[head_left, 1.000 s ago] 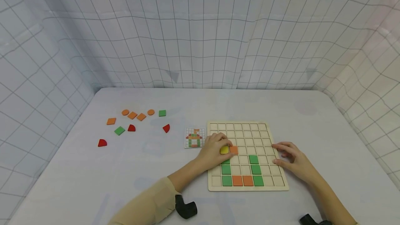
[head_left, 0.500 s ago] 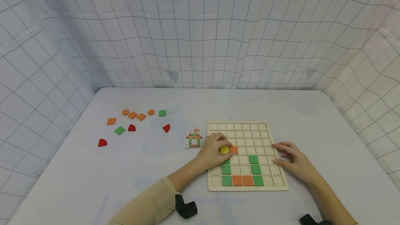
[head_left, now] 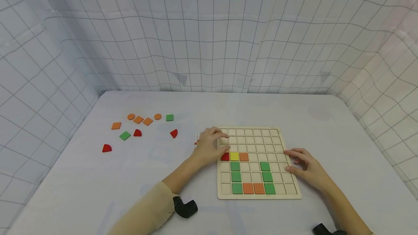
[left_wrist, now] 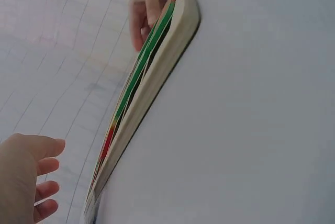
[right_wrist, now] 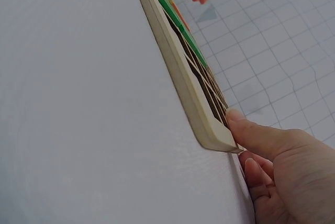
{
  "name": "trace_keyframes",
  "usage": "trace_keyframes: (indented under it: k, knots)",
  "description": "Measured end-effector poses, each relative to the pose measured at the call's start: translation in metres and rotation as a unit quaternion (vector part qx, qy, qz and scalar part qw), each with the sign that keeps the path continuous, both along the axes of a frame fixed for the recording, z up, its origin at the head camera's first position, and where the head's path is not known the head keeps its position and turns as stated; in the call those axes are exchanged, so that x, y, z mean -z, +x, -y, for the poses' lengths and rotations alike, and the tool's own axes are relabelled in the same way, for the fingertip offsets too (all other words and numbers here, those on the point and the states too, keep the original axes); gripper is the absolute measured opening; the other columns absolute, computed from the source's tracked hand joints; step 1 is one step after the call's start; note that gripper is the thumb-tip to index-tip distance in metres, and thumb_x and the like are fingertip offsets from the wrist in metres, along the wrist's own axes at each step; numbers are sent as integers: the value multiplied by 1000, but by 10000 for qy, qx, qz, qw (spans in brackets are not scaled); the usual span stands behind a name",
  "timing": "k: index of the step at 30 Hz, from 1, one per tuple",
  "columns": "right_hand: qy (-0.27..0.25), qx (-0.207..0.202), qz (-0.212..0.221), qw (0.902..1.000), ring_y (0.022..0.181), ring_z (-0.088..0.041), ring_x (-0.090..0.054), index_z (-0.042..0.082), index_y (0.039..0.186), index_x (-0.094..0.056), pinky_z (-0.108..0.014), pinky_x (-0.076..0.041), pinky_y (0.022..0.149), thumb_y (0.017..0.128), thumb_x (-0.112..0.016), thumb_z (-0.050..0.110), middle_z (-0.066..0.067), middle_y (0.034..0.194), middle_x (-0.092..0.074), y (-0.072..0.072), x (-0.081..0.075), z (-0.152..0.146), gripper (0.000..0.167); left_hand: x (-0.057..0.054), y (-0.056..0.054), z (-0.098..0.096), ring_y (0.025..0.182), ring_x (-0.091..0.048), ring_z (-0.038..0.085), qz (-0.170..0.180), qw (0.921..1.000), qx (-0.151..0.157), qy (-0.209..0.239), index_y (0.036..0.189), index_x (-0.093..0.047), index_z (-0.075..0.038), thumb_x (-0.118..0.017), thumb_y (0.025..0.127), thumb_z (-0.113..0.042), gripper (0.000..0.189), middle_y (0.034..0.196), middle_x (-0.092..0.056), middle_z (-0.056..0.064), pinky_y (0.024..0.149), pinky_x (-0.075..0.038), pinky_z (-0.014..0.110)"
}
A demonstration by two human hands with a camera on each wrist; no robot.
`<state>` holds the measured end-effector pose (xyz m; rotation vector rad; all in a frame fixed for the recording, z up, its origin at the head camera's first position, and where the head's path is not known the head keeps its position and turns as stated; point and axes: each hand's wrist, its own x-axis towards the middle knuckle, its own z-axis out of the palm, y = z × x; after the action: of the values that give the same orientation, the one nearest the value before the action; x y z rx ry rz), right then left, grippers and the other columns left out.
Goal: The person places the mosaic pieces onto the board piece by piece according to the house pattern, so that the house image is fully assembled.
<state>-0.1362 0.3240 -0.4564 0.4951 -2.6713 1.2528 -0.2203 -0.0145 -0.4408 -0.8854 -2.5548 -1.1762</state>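
Left hand (head_left: 207,146) loose over the board (head_left: 285,188), right hand (head_left: 307,166) at its edge

Thumb and fingers of the left hand are parted and relaxed, with nothing held, above the board's left side. The right hand's thumb and fingers are spread, touching the right edge. The board lies flat on the table (head_left: 98,191), right of centre, its sides roughly equal, its rows running left to right.

In it sit six green squares (head_left: 236,176), three orange squares (head_left: 248,188), one yellow square (head_left: 234,156) and one red piece (head_left: 225,157), whose direction cannot be told beneath the left thumb. Loose at far left lie three red wedges (head_left: 137,132), two orange discs (head_left: 131,116), three orange tiles (head_left: 116,126) and two green tiles (head_left: 125,135).
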Motion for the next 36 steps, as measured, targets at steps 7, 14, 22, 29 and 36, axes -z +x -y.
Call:
trace_keyframes:
  k: [7,14,22,29,36]
  knots:
    - [51,32,26,10000,95,1,-47,2,120,-57,-7,-36,78,76,-72,8,-6,116,-48,1,0,-1,47,-4,-23,63,96,-48,29,-426,9944,-963,-41,99,-68,-7,-73,76,-19,26,99,-57,9,86,-30,50]
    - [104,72,47,9999,96,2,-47,2,120,-57,-7,-37,78,76,-73,8,-6,116,-48,0,1,-1,47,-3,-39,134,102,-47,36,-367,9787,-2018,-16,102,-67,-6,-72,75,-16,29,104,-57,14,90,-24,56]
    - [11,0,24,10000,98,2,-46,0,119,-57,-7,-37,78,75,-73,5,-7,116,-48,0,1,-1,47,2,-45,190,105,-41,42,37,9559,-2917,-326,109,-62,-3,-64,81,-20,33,110,-52,20,89,-20,60]
    - [57,18,66,10000,97,2,-46,1,119,-57,-7,-37,78,76,-73,7,-7,117,-48,1,2,-2,46,7,-44,204,105,-38,43,121,9445,-3252,-449,109,-61,-1,-67,81,-22,36,118,-47,25,86,-21,59]
    - [110,43,31,9999,96,2,-47,1,119,-57,-7,-37,78,76,-73,7,-6,116,-48,0,2,-2,47,9,-46,206,105,-38,42,202,9400,-3349,-619,104,-63,-3,-67,82,-25,31,115,-45,24,87,-20,57]
